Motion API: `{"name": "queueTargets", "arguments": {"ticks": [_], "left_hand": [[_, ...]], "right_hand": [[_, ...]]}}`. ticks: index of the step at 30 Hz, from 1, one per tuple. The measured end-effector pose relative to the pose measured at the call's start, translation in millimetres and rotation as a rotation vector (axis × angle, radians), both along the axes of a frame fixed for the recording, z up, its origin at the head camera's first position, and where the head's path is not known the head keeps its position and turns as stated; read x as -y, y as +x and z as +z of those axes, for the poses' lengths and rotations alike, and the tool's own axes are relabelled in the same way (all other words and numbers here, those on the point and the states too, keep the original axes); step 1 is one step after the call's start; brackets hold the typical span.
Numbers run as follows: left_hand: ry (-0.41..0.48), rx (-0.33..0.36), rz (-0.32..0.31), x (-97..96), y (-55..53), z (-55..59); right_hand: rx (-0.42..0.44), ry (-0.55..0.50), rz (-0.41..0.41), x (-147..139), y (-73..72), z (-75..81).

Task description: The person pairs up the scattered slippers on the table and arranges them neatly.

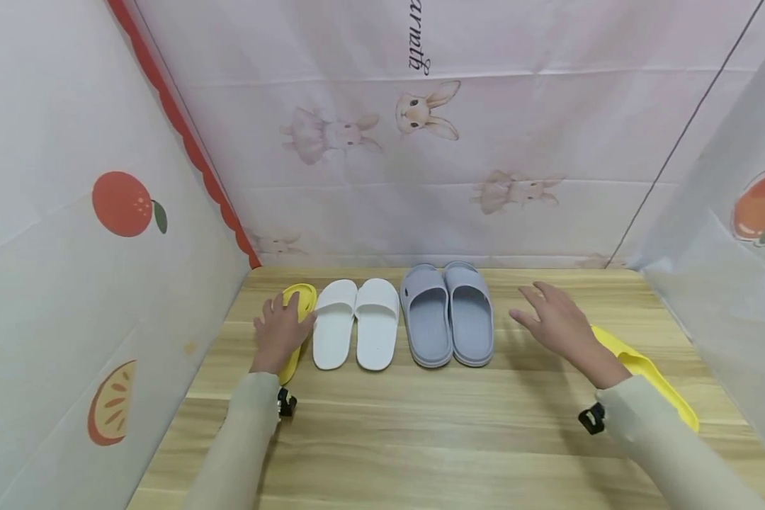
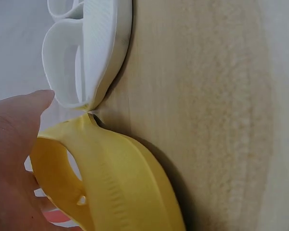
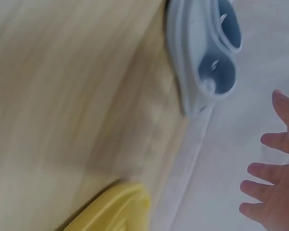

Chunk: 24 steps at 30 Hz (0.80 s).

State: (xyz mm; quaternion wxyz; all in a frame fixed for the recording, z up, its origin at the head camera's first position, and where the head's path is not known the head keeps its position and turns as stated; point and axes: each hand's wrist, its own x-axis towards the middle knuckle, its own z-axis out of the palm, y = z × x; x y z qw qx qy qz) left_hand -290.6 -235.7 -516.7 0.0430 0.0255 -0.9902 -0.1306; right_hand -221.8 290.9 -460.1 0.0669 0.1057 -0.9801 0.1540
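At the left, my left hand point(image 1: 278, 331) reaches over a yellow slipper point(image 1: 304, 301), thumb stretched toward the white slippers. In the left wrist view that yellow slipper point(image 2: 120, 178) has the fingers beside its strap; whether they touch it I cannot tell. A pair of white slippers point(image 1: 376, 340) stands right of it, then a pair of grey slippers point(image 1: 430, 329). My right hand point(image 1: 556, 322) is above the boards between the grey pair and another yellow slipper point(image 1: 653, 375), partly hidden by my forearm. Its fingers are spread and hold nothing, as the right wrist view also shows.
The slippers lie on a wood-grain surface point(image 1: 370, 439). Behind it rises a pale pink sheet point(image 1: 370, 219) printed with rabbits. White sheets with fruit prints close off the left side point(image 1: 38, 297) and the right side point(image 1: 727, 283).
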Motion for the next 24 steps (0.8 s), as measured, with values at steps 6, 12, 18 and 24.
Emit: {"name": "queueTargets", "arguments": {"ticks": [6,12,18,24], "left_hand": [[0.028,0.010,-0.007,3.7,-2.3,-6.3],[0.044,0.003,-0.035,6.3,2.7,-5.4],[0.035,0.000,-0.043,12.7,19.1,-1.5],[0.041,0.002,-0.057,16.9,39.3,0.7]], "right_hand": [[0.020,0.040,-0.023,-33.5,13.9,-8.6],[0.118,0.085,-0.066,-68.1,34.9,-18.7],[0.262,0.077,-0.104,-93.1,56.1,-29.2],[0.213,0.100,-0.098,-107.4,67.2,-41.5]]}}
